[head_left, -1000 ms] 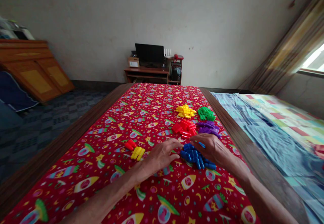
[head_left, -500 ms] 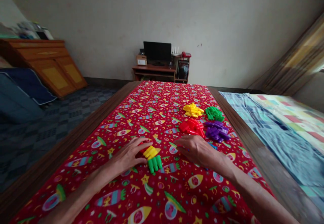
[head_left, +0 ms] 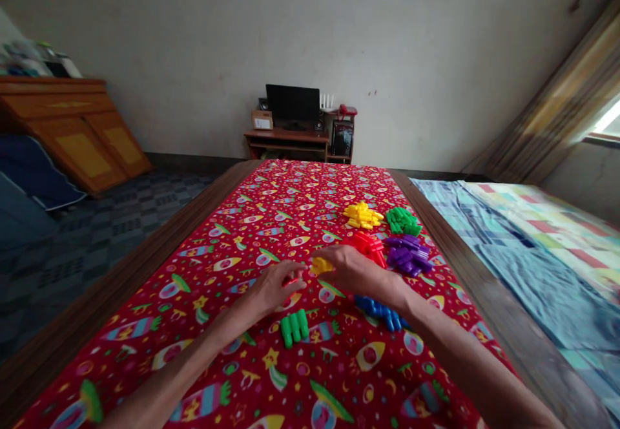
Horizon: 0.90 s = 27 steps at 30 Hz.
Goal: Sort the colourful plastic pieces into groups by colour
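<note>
My left hand (head_left: 279, 285) is closed, fingertips pinched, with a bit of a red toy block (head_left: 292, 281) showing between thumb and fingers. Facing it, my right hand (head_left: 345, 266) grips a yellow toy block (head_left: 320, 265) by its fingertips. The two hands are a short gap apart. Just below them a green ridged toy block (head_left: 294, 327) lies on the red patterned cloth (head_left: 310, 377). Under and beside my right wrist sits a pile of blue blocks (head_left: 380, 313), partly covered. A red pile (head_left: 369, 248) lies right behind my right hand.
Farther right on the cloth are a yellow pile (head_left: 363, 215), a green pile (head_left: 403, 221) and a purple pile (head_left: 409, 254) of blocks. A brown wooden table edge (head_left: 465, 274) runs along the right. Beyond the far end stands a desk with a monitor (head_left: 293, 103).
My right hand has moved left and away from me and now holds the yellow block, which lay against the green one. More of the blue pile shows. My left hand has shifted right, holding red.
</note>
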Each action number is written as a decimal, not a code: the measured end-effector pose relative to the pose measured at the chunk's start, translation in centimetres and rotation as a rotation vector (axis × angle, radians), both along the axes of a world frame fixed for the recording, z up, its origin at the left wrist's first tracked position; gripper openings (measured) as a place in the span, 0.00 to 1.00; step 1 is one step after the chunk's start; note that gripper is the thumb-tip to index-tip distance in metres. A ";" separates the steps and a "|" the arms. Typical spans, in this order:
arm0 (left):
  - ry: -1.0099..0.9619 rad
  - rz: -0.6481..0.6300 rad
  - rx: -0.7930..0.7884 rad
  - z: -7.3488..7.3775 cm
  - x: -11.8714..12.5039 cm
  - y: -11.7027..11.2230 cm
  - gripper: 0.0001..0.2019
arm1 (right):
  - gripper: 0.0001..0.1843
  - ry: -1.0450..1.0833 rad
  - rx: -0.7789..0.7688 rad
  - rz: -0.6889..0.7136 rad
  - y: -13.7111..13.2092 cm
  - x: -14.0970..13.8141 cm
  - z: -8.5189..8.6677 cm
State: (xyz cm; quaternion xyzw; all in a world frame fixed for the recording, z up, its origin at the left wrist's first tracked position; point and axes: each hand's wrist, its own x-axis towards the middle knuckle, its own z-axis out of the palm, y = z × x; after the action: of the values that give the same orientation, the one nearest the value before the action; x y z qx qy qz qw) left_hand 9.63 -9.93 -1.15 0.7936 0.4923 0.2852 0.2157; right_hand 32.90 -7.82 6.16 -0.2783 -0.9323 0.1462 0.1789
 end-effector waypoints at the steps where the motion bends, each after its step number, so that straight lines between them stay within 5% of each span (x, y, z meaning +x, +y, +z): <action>1: 0.005 -0.010 -0.021 0.2 -0.4 -0.4 0.14 | 0.18 0.049 -0.004 -0.048 1.2 1.4 0.8; 7: 0.326 -0.207 -0.212 2.6 -1.2 -4.1 0.35 | 0.21 -0.005 0.103 -0.625 12.1 9.0 3.2; 11: 0.327 -0.141 -0.230 2.2 -0.5 -5.3 0.26 | 0.15 -0.224 0.095 -0.798 16.9 10.1 1.8; 18: 0.190 -0.133 -0.298 2.2 0.3 -4.5 0.12 | 0.13 -0.321 0.083 -0.841 18.4 9.6 -0.7; 27: -0.089 0.027 -0.299 1.8 0.3 -2.7 0.08 | 0.13 -0.380 0.090 -0.879 17.4 8.5 -0.5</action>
State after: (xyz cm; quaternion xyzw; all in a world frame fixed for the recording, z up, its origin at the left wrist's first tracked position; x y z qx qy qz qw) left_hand 9.96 -12.62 0.64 0.7325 0.5299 0.2463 0.3493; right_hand 41.36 9.55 5.63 -0.6598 -0.7480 -0.0372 0.0621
